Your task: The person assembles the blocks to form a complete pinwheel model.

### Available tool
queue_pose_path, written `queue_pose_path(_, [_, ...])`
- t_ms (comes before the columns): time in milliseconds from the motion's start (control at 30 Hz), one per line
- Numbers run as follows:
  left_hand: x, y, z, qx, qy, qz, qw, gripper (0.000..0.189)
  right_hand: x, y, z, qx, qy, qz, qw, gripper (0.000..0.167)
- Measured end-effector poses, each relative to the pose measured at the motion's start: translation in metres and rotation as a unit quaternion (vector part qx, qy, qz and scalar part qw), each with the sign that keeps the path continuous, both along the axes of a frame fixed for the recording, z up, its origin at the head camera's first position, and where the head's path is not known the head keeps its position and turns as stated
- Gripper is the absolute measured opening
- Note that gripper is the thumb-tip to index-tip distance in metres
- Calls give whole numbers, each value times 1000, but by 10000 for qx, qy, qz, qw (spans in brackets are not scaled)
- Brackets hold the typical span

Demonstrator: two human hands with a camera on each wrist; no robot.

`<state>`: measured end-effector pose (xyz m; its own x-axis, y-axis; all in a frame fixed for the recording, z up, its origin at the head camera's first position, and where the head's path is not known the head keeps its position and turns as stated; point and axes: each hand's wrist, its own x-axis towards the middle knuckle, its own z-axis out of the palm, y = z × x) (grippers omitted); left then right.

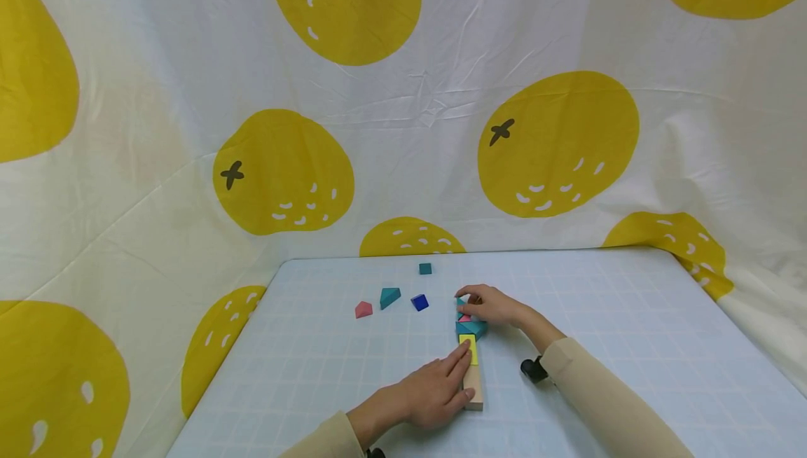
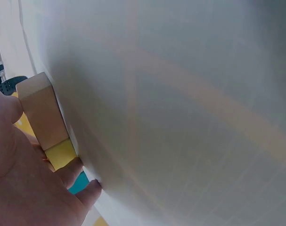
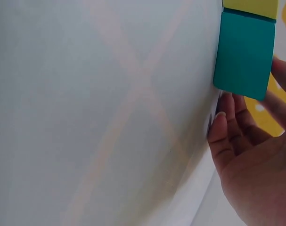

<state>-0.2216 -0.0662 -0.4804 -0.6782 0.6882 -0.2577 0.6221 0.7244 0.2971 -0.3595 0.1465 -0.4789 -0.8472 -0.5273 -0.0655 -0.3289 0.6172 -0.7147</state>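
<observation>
A row of blocks runs away from me in the head view: a plain wooden block (image 1: 473,384) nearest, a yellow block (image 1: 467,339), then a larger teal block (image 1: 474,328). Beyond these are a small pink piece (image 1: 465,318) and a small teal block (image 1: 459,301), partly covered by fingers. My left hand (image 1: 433,391) rests along the row's left side with fingers extended, touching the yellow and wooden blocks. At the far end, my right hand (image 1: 494,306) pinches the small teal block between thumb and fingers. The right wrist view hides that contact behind the larger teal block (image 3: 244,54).
Left of the row lie a pink block (image 1: 363,309), a teal wedge-shaped block (image 1: 389,297) and a blue block (image 1: 419,302). A dark green block (image 1: 425,269) sits near the table's (image 1: 302,360) back edge. A fruit-patterned curtain (image 1: 416,164) hangs behind.
</observation>
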Motion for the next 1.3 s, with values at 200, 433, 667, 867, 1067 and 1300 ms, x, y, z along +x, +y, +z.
queue_pose_path(200, [-1, 0, -2, 18, 23, -2, 10000, 74, 2, 2, 1, -30, 43, 12, 10000, 37])
queue_pose_path(433, [-4, 0, -5, 21, -11, -5, 10000, 74, 0, 2, 0, -16, 16, 25, 10000, 38])
queue_pose_path(667, [-3, 0, -5, 4, -26, 9, 10000, 75, -1, 1, -2, -52, -57, -56, 10000, 36])
queue_pose_path(867, [-2, 0, -3, -4, -31, 23, 10000, 74, 3, -2, -1, 140, -24, -201, 9997, 46])
queue_pose_path(1067, [-3, 0, -5, -9, 14, -8, 10000, 74, 7, -9, -1, 377, -5, -387, 9985, 60])
queue_pose_path(1300, [-3, 0, -5, 6, 10, -9, 10000, 74, 11, -12, 1, 407, -32, -449, 9982, 57])
